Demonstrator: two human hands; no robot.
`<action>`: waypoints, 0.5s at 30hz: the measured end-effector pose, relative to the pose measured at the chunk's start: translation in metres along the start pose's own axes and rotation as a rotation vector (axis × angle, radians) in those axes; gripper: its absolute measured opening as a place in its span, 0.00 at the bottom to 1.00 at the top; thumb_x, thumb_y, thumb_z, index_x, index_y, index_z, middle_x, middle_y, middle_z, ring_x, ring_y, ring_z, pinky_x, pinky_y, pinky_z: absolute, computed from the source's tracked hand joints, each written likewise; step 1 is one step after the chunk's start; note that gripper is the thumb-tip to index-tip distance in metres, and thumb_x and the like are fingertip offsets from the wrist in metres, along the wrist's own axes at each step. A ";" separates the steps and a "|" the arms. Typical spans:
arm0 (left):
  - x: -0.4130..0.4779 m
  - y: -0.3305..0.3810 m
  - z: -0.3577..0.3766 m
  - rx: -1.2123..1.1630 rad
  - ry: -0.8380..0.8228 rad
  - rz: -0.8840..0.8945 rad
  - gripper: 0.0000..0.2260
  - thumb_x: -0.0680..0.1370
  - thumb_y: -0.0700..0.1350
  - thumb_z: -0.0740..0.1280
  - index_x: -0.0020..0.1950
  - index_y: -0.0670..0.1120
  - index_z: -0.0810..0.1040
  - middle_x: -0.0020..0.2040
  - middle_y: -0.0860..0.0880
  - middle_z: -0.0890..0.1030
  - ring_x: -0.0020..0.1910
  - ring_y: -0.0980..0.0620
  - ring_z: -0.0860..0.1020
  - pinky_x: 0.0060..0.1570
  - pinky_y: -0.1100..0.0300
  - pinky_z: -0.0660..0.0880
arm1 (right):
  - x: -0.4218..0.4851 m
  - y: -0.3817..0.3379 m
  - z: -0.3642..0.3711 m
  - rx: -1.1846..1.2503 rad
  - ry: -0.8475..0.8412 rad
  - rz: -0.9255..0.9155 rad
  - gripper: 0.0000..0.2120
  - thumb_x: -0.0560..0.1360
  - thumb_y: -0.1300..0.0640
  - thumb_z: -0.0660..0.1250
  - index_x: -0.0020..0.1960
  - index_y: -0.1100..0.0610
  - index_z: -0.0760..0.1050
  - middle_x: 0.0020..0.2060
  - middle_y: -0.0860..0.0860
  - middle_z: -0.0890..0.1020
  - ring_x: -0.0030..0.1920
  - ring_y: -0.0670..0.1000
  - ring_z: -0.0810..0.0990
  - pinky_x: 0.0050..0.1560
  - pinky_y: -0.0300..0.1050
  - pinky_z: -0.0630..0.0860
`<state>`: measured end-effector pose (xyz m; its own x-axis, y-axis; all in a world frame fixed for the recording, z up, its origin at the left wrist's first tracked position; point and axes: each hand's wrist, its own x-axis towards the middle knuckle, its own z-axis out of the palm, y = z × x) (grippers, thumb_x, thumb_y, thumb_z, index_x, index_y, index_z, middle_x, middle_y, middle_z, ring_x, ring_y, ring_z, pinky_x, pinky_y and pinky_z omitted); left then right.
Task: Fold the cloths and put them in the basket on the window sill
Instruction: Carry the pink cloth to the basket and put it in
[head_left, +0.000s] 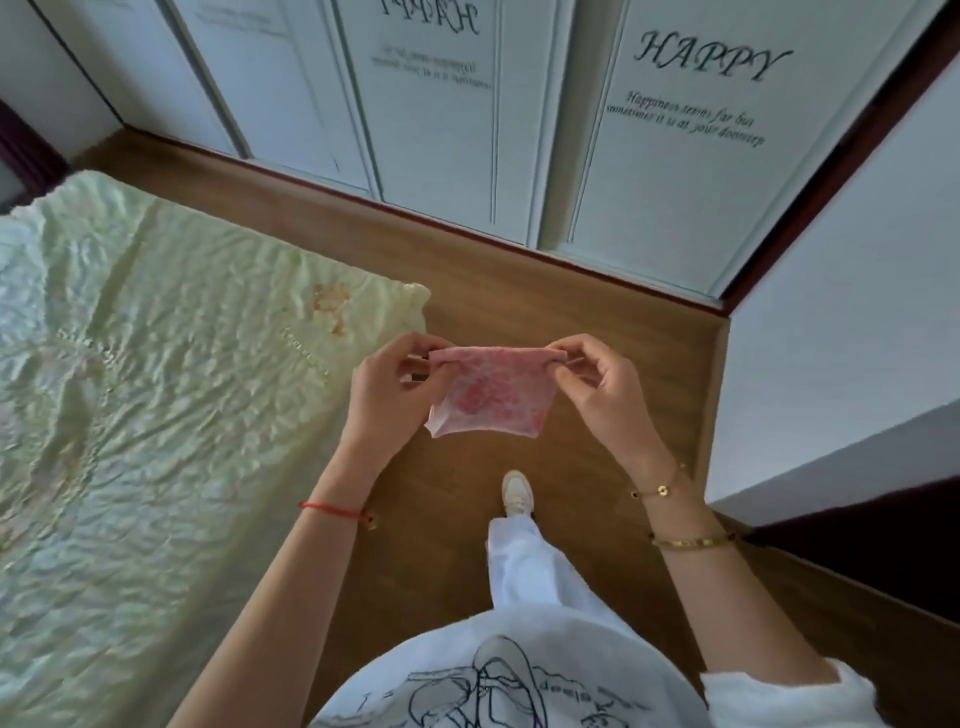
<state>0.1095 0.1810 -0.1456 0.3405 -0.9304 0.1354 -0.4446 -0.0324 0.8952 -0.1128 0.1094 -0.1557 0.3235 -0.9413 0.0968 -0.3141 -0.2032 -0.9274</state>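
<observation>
A small pink patterned cloth (491, 395) hangs in the air over the wooden floor, folded over along its top edge. My left hand (387, 395) pinches its upper left corner and my right hand (597, 384) pinches its upper right corner, holding the top edge taut between them. The lower part of the cloth droops freely. No basket or window sill is in view.
A bed with a wrinkled pale green cover (156, 389) fills the left side. White wardrobe doors (675, 156) with "HAPPY" lettering stand ahead. A white wall (857, 338) and dark ledge (857, 545) are on the right. My shoe (517, 493) stands on the floor (519, 291) below the cloth.
</observation>
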 end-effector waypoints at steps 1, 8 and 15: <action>0.030 -0.003 0.008 0.001 -0.004 0.009 0.07 0.74 0.40 0.73 0.48 0.51 0.82 0.45 0.54 0.85 0.44 0.56 0.83 0.42 0.69 0.78 | 0.028 0.005 -0.004 -0.005 0.005 -0.005 0.05 0.77 0.62 0.68 0.52 0.55 0.80 0.46 0.47 0.83 0.48 0.48 0.81 0.50 0.40 0.80; 0.199 -0.007 0.038 -0.026 0.062 0.007 0.07 0.74 0.39 0.73 0.50 0.48 0.82 0.45 0.54 0.84 0.43 0.57 0.83 0.41 0.68 0.77 | 0.214 0.016 -0.027 -0.022 -0.071 -0.054 0.05 0.77 0.61 0.68 0.51 0.54 0.80 0.45 0.45 0.83 0.47 0.45 0.81 0.49 0.40 0.79; 0.347 -0.019 0.046 -0.008 0.189 -0.026 0.07 0.74 0.39 0.74 0.50 0.48 0.82 0.44 0.54 0.84 0.42 0.58 0.83 0.41 0.67 0.79 | 0.391 0.022 -0.014 -0.035 -0.159 -0.058 0.05 0.77 0.59 0.68 0.52 0.54 0.80 0.45 0.45 0.83 0.48 0.48 0.81 0.53 0.45 0.80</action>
<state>0.1986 -0.1582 -0.1354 0.5017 -0.8442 0.1887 -0.4271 -0.0520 0.9027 -0.0057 -0.2670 -0.1334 0.4780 -0.8739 0.0889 -0.3209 -0.2679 -0.9084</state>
